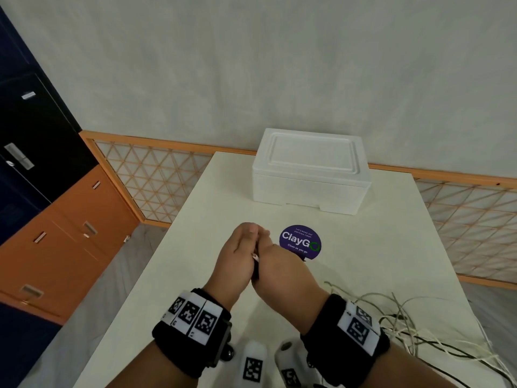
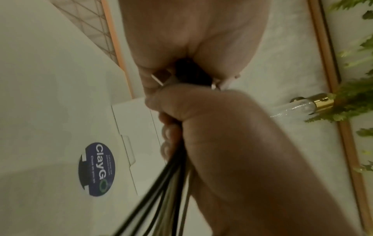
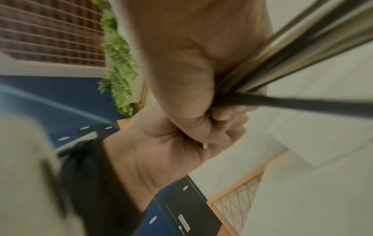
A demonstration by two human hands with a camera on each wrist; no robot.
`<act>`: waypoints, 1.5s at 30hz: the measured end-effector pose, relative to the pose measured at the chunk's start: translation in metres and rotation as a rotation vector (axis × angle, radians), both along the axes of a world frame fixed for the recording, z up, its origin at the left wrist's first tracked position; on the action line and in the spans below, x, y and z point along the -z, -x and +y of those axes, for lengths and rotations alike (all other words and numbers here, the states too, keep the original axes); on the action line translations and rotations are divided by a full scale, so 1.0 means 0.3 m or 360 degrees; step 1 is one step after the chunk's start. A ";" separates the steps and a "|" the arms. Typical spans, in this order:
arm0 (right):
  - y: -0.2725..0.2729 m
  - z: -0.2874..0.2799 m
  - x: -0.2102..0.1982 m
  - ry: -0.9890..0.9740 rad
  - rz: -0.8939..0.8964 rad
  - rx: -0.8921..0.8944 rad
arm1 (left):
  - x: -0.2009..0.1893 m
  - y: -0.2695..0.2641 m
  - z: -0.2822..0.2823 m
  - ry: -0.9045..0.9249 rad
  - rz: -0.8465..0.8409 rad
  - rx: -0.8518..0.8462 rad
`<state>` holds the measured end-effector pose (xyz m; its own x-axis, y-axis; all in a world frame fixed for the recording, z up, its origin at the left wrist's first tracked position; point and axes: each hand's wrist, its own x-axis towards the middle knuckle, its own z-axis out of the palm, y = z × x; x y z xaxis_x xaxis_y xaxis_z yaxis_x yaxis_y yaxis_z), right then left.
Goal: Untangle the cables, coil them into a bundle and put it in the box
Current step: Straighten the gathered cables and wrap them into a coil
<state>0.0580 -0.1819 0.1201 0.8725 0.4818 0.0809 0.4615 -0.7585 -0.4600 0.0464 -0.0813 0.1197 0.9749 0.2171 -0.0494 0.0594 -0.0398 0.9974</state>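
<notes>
Left hand [image 1: 235, 254]: raised over the middle of the table [image 1: 391, 247], fingers curled round the gathered cable ends, pressed against the other hand.
Right hand [image 1: 282, 271]: fingers wrapped tight round the same bunch of strands; a white plug tip pokes out between the two palms.
Cables [image 1: 419, 329]: black and pale strands run from the fists down to a loose, still-tangled heap at the near right of the table.
Box [image 1: 310, 170]: white foam, lid on, at the far end of the table, well apart from the hands.
Step in hand: I'd judge they are collecting the ends together before coiling.
Doing it well: keep one hand as the anchor, draw the strands through the other to shake out crossings, then wind even loops; the lid needs lifting first.
Risk: pulling hard could tighten the knots.
Writing: a round purple sticker [image 1: 300, 242] reads "ClayGo", "Clean as you go"; smaller lines above are too fine to be sure.
</notes>
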 end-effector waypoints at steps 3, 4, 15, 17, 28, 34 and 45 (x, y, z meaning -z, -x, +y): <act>-0.051 -0.035 -0.002 -0.0391 0.0311 0.0119 | 0.005 -0.011 0.039 0.0576 -0.0040 0.0237; -0.062 -0.044 -0.005 -0.0497 0.0371 0.0134 | 0.019 -0.016 0.054 0.0824 -0.0032 0.0265; -0.060 -0.042 0.002 -0.1074 0.0785 0.0141 | 0.059 0.035 -0.040 0.0507 -0.0056 0.0537; -0.049 -0.044 -0.011 -0.1126 0.0841 0.0030 | 0.051 0.039 -0.044 0.0562 -0.0030 0.0478; -0.073 -0.073 -0.078 -0.1006 0.0522 -0.0513 | 0.027 0.060 -0.030 0.0112 0.0107 0.0646; -0.046 -0.042 -0.070 -0.0790 0.0115 -0.0587 | 0.029 0.075 0.005 0.0239 -0.0075 0.0667; -0.051 -0.043 -0.044 -0.0462 -0.0649 -0.0865 | -0.028 0.074 0.042 -0.0482 0.0112 0.0969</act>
